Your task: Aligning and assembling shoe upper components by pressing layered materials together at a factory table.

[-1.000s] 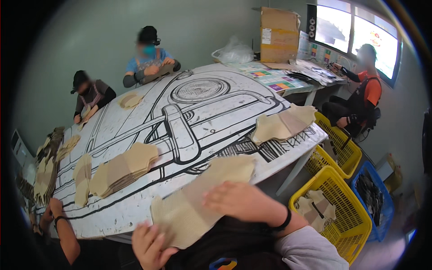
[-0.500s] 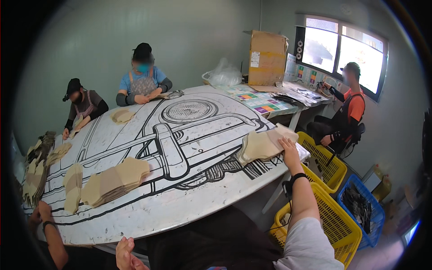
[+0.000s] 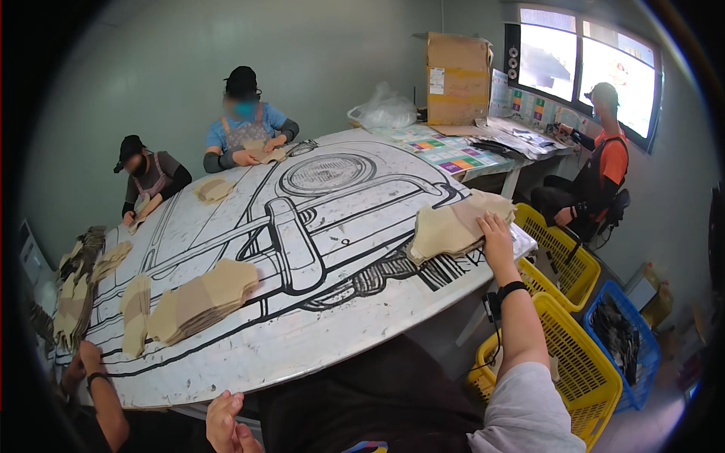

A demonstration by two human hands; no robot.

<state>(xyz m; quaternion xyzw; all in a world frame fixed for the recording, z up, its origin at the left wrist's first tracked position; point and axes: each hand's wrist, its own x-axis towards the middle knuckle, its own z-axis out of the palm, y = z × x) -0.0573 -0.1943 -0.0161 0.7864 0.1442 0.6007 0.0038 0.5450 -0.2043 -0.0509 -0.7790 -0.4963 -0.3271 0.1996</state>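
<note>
My right hand point(image 3: 496, 238) lies on the near right edge of a stack of flat beige fabric-like pieces point(image 3: 444, 229), with its fingers stretched over the top. The stack sits at the right end of a white table point(image 3: 370, 325) with bold black line drawing. My left hand point(image 3: 224, 423) is below the table's near edge, empty, its fingers loosely bent and the thumb apart. Left of centre lies another beige stack point(image 3: 200, 302) with a browner middle band, and beside it a narrower pile point(image 3: 136, 313).
Two people point(image 3: 245, 124) point(image 3: 147, 177) handle beige pieces across the table. A co-worker's hand point(image 3: 91, 359) touches the left edge, near darker piles point(image 3: 75, 294). Yellow baskets point(image 3: 578, 370) and a blue crate point(image 3: 642, 370) stand right. Another person point(image 3: 604, 162) sits by the window.
The whole view has shifted slightly. My right hand stays on the stack, and my left hand keeps about the same pose. The far person in blue has tilted the beige piece in their hands.
</note>
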